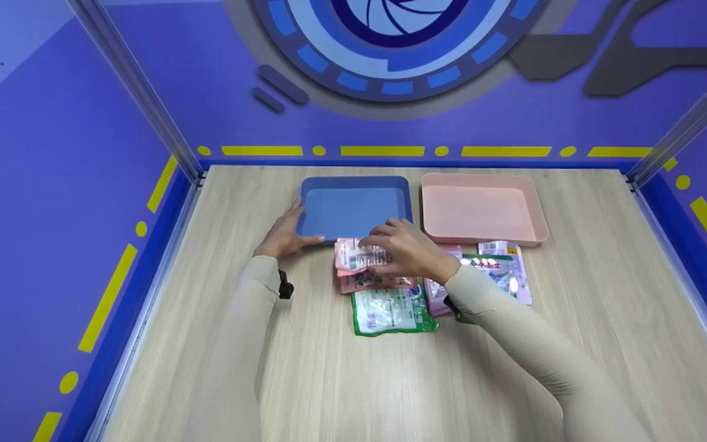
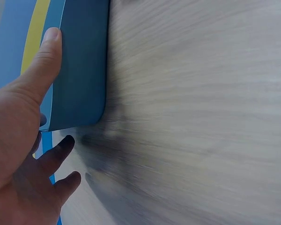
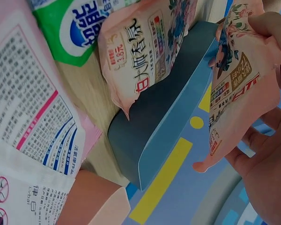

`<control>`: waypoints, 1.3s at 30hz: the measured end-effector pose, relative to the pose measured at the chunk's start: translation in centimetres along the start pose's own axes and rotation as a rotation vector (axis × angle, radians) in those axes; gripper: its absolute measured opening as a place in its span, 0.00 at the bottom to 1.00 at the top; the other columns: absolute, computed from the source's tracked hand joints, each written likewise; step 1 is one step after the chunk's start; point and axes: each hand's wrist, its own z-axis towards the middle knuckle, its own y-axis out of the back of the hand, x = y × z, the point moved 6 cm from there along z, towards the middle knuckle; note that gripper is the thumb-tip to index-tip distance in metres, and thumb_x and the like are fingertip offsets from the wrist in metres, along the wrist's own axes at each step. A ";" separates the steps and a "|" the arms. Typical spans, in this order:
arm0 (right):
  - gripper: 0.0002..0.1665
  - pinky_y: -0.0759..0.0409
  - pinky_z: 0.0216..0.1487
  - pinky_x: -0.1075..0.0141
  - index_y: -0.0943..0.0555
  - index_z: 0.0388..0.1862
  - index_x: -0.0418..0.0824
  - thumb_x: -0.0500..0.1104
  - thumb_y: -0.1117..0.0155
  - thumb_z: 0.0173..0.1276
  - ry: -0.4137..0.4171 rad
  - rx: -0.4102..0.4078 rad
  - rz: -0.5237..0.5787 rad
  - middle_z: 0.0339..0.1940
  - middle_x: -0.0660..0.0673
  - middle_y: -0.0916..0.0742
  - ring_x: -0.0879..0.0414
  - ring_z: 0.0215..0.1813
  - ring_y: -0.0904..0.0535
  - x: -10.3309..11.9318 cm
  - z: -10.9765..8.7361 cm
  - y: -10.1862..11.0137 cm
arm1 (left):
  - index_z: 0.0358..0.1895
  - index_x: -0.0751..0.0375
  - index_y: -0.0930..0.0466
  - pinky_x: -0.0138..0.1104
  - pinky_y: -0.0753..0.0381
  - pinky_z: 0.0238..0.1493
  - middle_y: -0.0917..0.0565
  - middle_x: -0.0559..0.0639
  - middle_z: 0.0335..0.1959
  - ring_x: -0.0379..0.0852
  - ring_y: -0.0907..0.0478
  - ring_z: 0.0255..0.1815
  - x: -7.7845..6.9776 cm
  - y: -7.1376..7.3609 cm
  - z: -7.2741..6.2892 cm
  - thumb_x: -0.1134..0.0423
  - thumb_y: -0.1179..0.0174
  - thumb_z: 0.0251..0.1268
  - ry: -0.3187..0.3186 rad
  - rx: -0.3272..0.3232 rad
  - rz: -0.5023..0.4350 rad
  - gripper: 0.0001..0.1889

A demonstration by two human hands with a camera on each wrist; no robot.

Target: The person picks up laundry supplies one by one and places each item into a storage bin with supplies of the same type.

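Note:
My right hand (image 1: 413,248) pinches a pink floral packet (image 3: 241,79) between thumb and fingers, just in front of the blue tray (image 1: 353,212). Below it lies a second pink packet (image 3: 143,51), overlapping a green-edged packet (image 1: 393,312) on the table. At the tray's front left corner is my left hand (image 1: 286,234), its thumb (image 2: 49,58) straight along the front rim. The other fingers spread loosely around the corner, partly hidden by the tray wall in the left wrist view.
A pink tray (image 1: 482,209) stands to the right of the blue one. In front of it lie pink and purple printed bags (image 1: 507,276), partly covered by my right forearm. Purple panels (image 1: 145,123) enclose the wooden table (image 1: 329,387) at the back and sides.

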 end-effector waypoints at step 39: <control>0.31 0.24 0.60 0.41 0.15 0.61 0.51 0.60 0.25 0.62 -0.173 -0.007 -0.090 0.55 0.45 0.13 0.45 0.55 0.23 -3.6 2.5 0.7 | 0.83 0.63 0.51 0.48 0.55 0.82 0.59 0.56 0.86 0.58 0.58 0.84 0.1 -0.1 0.0 0.44 0.27 0.61 0.012 -0.002 -0.011 0.56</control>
